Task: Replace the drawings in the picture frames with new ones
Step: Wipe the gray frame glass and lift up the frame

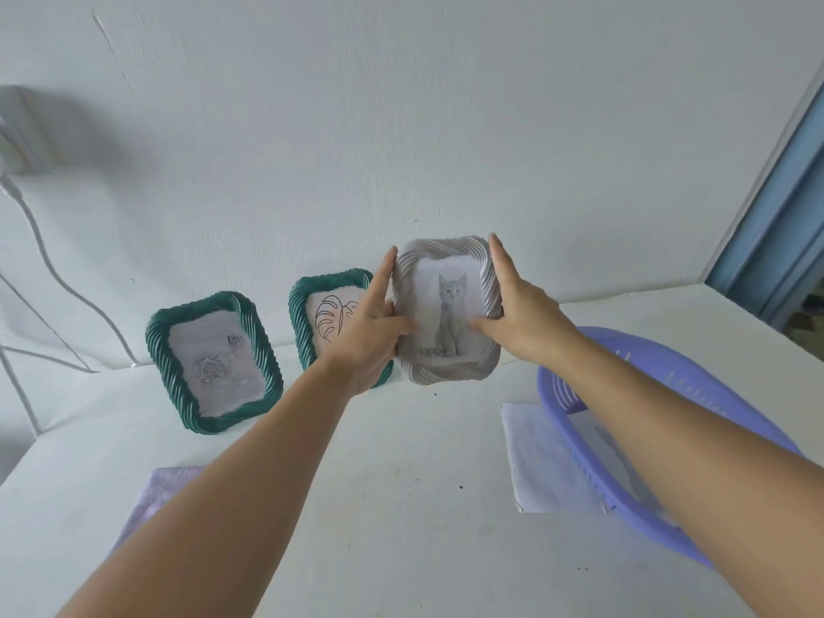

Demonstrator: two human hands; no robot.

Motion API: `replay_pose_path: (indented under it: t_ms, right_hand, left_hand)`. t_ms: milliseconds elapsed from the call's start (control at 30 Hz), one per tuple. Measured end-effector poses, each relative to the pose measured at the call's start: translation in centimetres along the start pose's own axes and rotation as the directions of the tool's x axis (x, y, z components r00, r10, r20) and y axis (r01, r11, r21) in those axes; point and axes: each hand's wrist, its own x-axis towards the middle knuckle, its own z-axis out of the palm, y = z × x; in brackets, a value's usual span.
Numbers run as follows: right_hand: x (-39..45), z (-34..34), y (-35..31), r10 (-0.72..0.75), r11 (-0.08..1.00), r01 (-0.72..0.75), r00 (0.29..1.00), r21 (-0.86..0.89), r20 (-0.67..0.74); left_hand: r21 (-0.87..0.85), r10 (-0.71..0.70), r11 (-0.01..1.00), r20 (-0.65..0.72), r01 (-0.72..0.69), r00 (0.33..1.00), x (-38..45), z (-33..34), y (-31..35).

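Three small picture frames with twisted, rope-like borders are seen on a white table [401, 506] against a white wall [401, 104]. A grey-white rope-patterned frame [446, 372] with a drawing of a sitting grey cat [450, 318] is held upright between both hands at the back of the table, close to the wall; whether its lower edge touches the table cannot be told. The left hand [372, 332] is laid flat along the frame's left side with straight fingers, its thumb pressed on the front. The right hand [517, 305] is placed likewise on the right side, fingers straight up the edge and thumb on the glass.

Just left of it, a dark green rope-patterned frame with a line drawing of a leaf [332, 318] is stood, partly hidden by the left hand. Further left, a second dark green frame with a grey rose drawing [214, 363] is leaned back. A lilac plastic basket [575, 434] with paper in it is seen at the right, a white sheet [535, 461] is lying just beside it, and a pale lilac cloth [160, 497] is seen under the left forearm.
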Motion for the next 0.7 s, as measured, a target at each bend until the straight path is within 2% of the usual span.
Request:
replay_pose_path:
  t_ms: [100,300,500,700]
  right_hand:
    - [1.1,-0.5,1.4,0.039,0.994,-0.04,0.999,-0.103,-0.012]
    - [2.9,-0.1,3.9,0.111,0.982,-0.111,0.994,-0.155,-0.008]
    - [4.4,1.4,5.4,0.105,0.98,-0.104,0.994,-0.169,-0.006]
    - [4.1,1.9,6.3,0.081,0.985,-0.076,0.996,-0.157,0.028]
  left_hand:
    - [0.029,-0.02,0.999,-0.003,0.021,1.0,2.2,0.9,-0.5]
    - [0.113,-0.037,0.993,-0.036,0.041,0.999,6.4,1.7,-2.3]
    - [0.344,0.029,0.939,-0.098,0.007,0.995,8.8,1.5,-3.6]
    - [0.524,0.097,0.851,-0.086,-0.038,0.992,8.0,1.1,-5.7]
